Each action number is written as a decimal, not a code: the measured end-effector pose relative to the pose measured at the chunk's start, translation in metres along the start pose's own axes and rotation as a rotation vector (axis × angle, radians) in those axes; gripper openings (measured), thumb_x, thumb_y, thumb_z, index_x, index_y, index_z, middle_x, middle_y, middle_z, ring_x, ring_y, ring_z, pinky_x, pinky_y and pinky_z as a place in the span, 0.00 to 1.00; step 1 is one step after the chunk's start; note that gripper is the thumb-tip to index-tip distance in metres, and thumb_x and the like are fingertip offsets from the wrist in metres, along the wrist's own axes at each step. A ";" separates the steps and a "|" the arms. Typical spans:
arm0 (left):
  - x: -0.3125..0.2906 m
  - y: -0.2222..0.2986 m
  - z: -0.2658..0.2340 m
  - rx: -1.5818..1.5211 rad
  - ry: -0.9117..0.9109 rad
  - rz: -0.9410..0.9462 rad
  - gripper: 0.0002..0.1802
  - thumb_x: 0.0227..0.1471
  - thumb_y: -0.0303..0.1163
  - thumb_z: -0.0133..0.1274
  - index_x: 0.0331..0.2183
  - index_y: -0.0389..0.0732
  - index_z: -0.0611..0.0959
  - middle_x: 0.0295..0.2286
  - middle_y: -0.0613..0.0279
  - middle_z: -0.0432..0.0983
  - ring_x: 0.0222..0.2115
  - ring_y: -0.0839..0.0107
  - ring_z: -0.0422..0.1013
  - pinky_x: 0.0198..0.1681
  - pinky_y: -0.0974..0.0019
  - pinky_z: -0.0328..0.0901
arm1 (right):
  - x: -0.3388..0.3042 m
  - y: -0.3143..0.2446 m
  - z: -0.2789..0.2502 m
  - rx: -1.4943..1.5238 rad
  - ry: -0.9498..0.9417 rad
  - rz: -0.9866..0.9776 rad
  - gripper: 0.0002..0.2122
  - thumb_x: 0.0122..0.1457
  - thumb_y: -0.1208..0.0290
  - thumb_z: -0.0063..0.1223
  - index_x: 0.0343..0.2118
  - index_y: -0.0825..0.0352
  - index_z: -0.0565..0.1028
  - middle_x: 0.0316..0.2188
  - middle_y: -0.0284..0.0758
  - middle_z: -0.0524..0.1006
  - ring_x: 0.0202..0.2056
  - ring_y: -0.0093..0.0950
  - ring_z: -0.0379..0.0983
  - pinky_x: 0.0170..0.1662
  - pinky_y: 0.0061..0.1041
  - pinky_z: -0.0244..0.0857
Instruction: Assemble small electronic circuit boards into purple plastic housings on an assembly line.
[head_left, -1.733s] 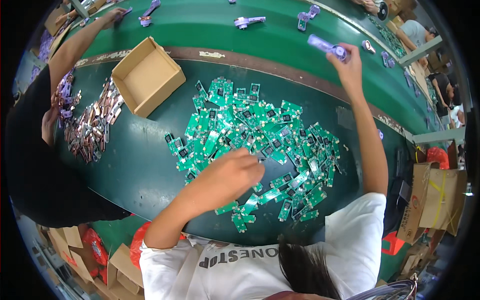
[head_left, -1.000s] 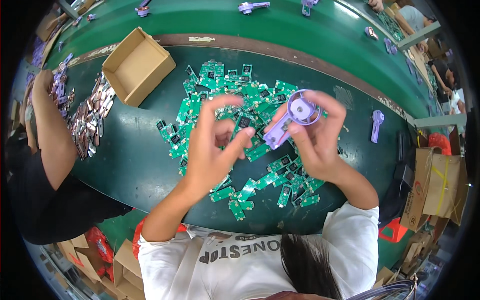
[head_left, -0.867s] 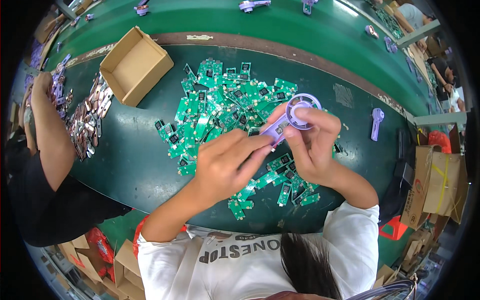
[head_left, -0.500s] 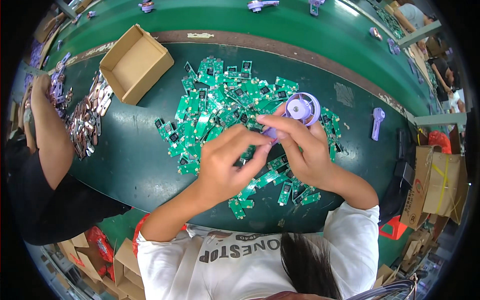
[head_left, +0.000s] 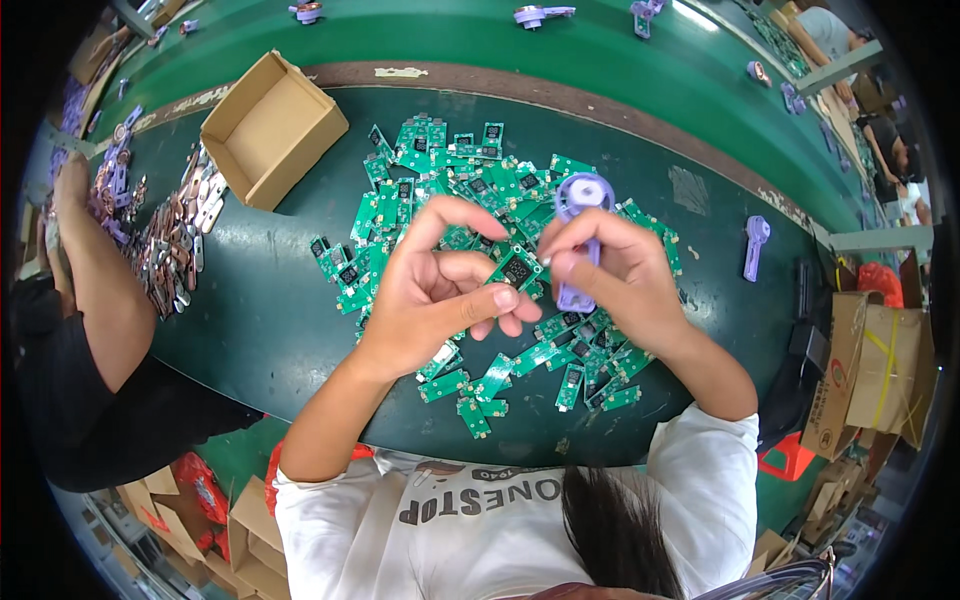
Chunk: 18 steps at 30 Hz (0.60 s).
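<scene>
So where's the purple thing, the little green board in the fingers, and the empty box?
purple fan shell (head_left: 583, 195), head view, on its round top.
green circuit board (head_left: 517, 268), head view, on its dark middle square.
cardboard box (head_left: 270, 130), head view, on its bare floor.

Left hand (head_left: 435, 290) pinches green circuit board (head_left: 517, 270) against purple fan housing (head_left: 580, 235) gripped by right hand (head_left: 615, 275).

This is a factory work line. A long green table (head_left: 250, 330) holds a big pile of little green circuit boards (head_left: 440, 200), purple plastic parts (head_left: 756, 245) and an open cardboard box (head_left: 272, 128). Another worker (head_left: 90, 300) sits close by.
</scene>
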<state>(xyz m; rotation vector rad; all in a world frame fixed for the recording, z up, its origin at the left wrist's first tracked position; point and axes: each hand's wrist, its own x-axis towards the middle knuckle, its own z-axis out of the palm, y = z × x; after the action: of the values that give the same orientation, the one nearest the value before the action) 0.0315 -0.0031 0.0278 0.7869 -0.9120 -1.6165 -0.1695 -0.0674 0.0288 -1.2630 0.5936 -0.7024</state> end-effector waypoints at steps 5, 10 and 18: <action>0.002 -0.016 0.006 0.142 0.020 0.106 0.09 0.50 0.19 0.55 0.36 0.31 0.77 0.36 0.55 0.71 0.29 0.69 0.76 0.26 0.74 0.72 | -0.002 0.002 0.005 0.047 -0.004 -0.045 0.02 0.60 0.78 0.51 0.34 0.70 0.72 0.31 0.29 0.72 0.33 0.15 0.67 0.35 0.16 0.61; 0.004 -0.032 0.012 0.575 0.135 0.437 0.09 0.49 0.18 0.55 0.37 0.31 0.77 0.36 0.56 0.70 0.34 0.73 0.73 0.30 0.73 0.73 | -0.003 0.003 0.006 0.019 -0.002 -0.109 0.02 0.60 0.77 0.50 0.33 0.69 0.72 0.30 0.29 0.72 0.32 0.14 0.67 0.34 0.15 0.61; -0.002 -0.041 0.023 0.550 0.261 0.470 0.10 0.48 0.17 0.56 0.35 0.35 0.80 0.34 0.55 0.73 0.26 0.74 0.74 0.28 0.73 0.73 | -0.003 0.006 0.012 0.442 0.027 0.023 0.02 0.59 0.78 0.51 0.32 0.70 0.71 0.31 0.33 0.73 0.34 0.20 0.73 0.37 0.22 0.69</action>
<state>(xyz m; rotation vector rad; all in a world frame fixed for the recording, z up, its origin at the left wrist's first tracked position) -0.0071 0.0079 0.0038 1.0338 -1.2570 -0.8351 -0.1616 -0.0561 0.0257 -0.8362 0.4419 -0.7821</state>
